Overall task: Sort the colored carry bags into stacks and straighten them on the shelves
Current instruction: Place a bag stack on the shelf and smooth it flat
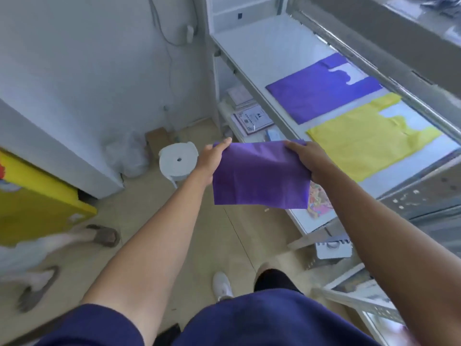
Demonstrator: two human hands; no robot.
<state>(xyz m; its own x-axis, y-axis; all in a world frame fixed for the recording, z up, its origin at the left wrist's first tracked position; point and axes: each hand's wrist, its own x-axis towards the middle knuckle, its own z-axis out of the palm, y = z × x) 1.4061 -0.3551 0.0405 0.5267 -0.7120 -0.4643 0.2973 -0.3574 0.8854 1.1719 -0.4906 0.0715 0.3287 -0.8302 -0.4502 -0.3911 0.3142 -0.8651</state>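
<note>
Purple carry bag [259, 174], held just in front of the shelf [262, 46], my left grip [210, 161] and right grip [309, 158] each clamped on a top corner; second purple bag [321, 93] and yellow bag [369, 143] lie flat on that shelf

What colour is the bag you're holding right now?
Purple. The held bag matches the purple bag lying on the shelf; head view shows it best.

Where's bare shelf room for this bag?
Widest bare patch for the held purple bag: far end of the shelf, beyond the flat purple bag. A narrow strip runs between that and the yellow bag. Near end is crowded: the yellow bag nearly fills it.
</note>
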